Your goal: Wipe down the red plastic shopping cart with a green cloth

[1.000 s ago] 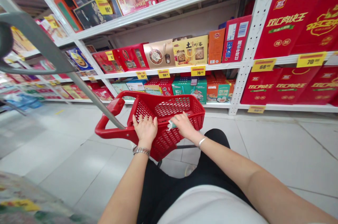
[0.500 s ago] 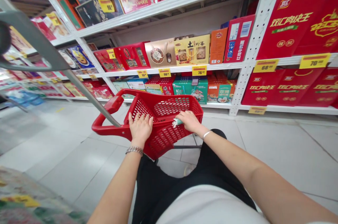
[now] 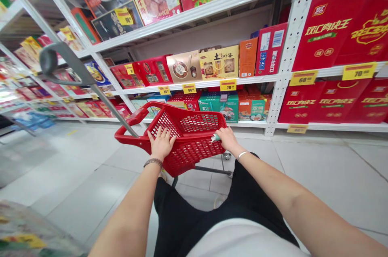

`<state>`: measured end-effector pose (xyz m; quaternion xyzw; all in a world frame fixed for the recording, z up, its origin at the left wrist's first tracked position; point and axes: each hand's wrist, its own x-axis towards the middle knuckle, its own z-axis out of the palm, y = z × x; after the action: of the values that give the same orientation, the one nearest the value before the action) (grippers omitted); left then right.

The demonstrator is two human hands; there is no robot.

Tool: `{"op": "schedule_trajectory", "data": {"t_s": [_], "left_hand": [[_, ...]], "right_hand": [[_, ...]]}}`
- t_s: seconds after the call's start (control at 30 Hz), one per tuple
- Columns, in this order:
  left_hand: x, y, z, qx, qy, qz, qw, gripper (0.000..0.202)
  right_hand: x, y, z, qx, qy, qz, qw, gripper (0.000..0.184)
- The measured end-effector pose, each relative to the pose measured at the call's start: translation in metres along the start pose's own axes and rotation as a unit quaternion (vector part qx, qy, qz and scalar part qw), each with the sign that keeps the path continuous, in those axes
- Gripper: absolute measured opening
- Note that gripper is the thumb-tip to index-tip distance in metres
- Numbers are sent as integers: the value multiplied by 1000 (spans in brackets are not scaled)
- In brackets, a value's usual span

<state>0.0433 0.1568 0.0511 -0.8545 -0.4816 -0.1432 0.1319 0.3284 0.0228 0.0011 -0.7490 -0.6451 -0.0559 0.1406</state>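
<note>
A red plastic shopping basket [image 3: 194,127] on a wheeled metal frame stands in front of me in a store aisle. My left hand [image 3: 161,144] rests on the basket's near rim, fingers curled over the edge. My right hand [image 3: 226,140] is closed on a small pale green cloth [image 3: 216,137] and presses it against the basket's right near rim. A grey pull handle [image 3: 75,73] rises from the basket toward the upper left. The basket looks empty inside.
White metal shelves [image 3: 212,81] run along the aisle, filled with gift boxes and yellow price tags [image 3: 228,85]. Large red boxes [image 3: 333,22] fill the right bay. The floor [image 3: 318,168] is pale tile. A blurred patterned surface [image 3: 27,232] lies at the lower left.
The basket has rolled a little farther from me. My right hand has slid the cloth rightward along the rim. The grey handle has swung away from the camera.
</note>
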Motion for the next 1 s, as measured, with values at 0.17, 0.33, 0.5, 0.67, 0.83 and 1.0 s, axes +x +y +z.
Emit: {"op": "schedule_trajectory", "data": {"t_s": [0.17,0.33,0.5,0.67,0.83,1.0], "left_hand": [[-10,42,21,-20,-66,-2,998,55],[-14,69,26,-57,-131,-46,989,55],[-17,64,24,-69,-144,-37,986,50],[-17,72,27,-75,-122,-21,989,49],[-13,84,31,-79,-110,6,991,51],[-6,92,35,-84,-122,31,988,52]], "right_hand": [[2,-33,4,11,-9,-15,1000,33],[1,-68,11,30,-29,-62,997,44],[-1,-69,12,48,-41,-103,993,54],[0,-40,6,87,-67,-114,987,56],[5,-12,4,99,-70,-101,987,47],[10,6,8,95,-53,-72,991,41]]}}
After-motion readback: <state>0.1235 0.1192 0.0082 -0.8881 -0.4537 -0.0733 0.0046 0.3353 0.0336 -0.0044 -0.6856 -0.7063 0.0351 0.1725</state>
